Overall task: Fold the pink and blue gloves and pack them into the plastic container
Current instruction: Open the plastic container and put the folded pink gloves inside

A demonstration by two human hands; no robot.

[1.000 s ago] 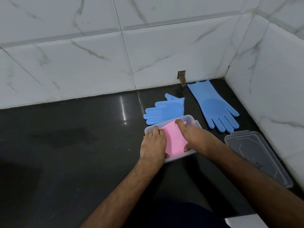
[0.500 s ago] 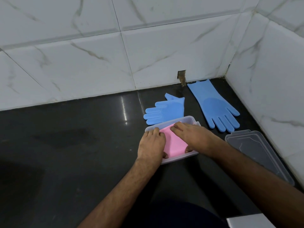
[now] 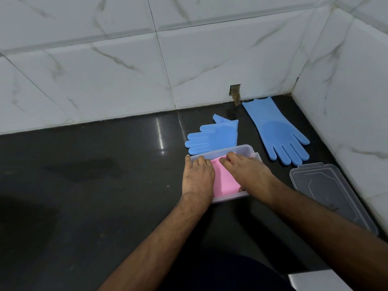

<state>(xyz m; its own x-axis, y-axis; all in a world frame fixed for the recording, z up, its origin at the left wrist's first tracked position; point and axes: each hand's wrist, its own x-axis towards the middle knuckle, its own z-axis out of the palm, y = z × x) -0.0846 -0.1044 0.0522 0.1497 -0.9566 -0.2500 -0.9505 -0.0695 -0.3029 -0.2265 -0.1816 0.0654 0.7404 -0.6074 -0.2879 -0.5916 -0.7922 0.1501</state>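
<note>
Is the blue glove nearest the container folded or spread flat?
Folded. The blue glove ends in a straight crease past the palm with no cuff showing, unlike the spread glove beside it.

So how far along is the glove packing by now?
Done: folded pink glove material already lies inside the plastic container. In hand: the left hand and right hand press it down flat. Left: the folded blue glove behind the container and the flat blue glove to its right are both outside on the counter, and the lid lies off to the right.
</note>
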